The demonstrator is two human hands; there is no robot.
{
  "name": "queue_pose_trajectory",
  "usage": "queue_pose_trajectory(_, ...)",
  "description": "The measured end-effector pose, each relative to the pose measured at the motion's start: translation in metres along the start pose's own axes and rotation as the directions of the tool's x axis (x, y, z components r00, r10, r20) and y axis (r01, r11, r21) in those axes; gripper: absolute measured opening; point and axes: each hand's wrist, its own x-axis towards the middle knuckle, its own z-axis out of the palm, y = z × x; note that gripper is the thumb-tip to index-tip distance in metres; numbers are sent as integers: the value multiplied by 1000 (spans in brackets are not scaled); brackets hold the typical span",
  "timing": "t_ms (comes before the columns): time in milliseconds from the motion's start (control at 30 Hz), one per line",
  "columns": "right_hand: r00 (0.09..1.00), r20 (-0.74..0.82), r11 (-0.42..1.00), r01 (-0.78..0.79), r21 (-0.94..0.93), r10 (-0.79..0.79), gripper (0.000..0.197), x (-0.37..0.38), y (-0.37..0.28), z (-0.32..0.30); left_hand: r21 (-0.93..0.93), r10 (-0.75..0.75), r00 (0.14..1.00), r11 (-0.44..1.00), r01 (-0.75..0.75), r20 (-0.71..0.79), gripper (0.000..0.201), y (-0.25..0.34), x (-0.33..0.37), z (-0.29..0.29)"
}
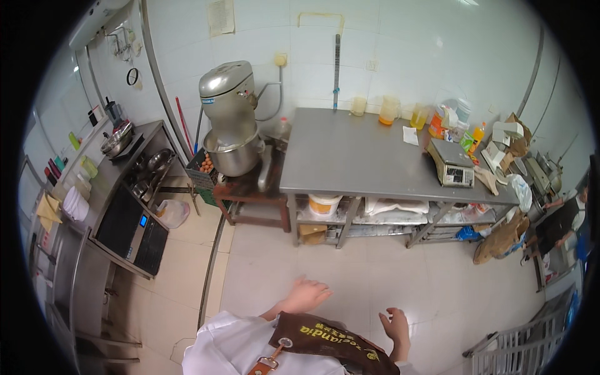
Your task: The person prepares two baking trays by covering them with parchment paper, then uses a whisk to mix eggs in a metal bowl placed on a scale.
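My left hand (307, 294) is held out in front of the brown apron (322, 334), its fingers stretched forward and nothing in it. On the other side of the apron, my right hand (395, 325) is raised with thumb and fingers apart, also holding nothing. Neither hand touches anything; both are over the tiled floor, short of the steel table (350, 150). On that table stand a weighing scale (451, 164), a white paper slip (410, 135) and several plastic jugs, among them one with orange contents (389, 111).
A stand mixer (228, 100) with a steel bowl (232, 153) stands on a low stool left of the table, beside a crate of eggs (206, 164). A metal counter (94, 206) lines the left. At right are a paper sack (502, 237), a metal rack (531, 347) and another person.
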Motion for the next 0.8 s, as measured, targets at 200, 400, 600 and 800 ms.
queue_pose_trajectory(200, 949, 60, 923, 314, -220, -308, 39, 176, 4, -51, -137, -64, 984, 987, 88, 167, 38, 17, 105, -2)
queue_pose_trajectory(400, 888, 81, 891, 448, 79, -453, 39, 283, -54, -51, 123, -261, 965, 959, 255, 27, 38, -63, 196, 33)
queue_pose_trajectory(600, 939, 185, 957, 285, 56, -291, 40, 379, -19, -56, 133, 8, 998, 991, -15, 55, 35, -79, 361, -7)
queue_pose_trajectory(800, 993, -73, 993, 87, -74, -93, 39, 471, 19, -155, 48, 169, 985, 984, -171, 33, 35, -49, 497, -49)
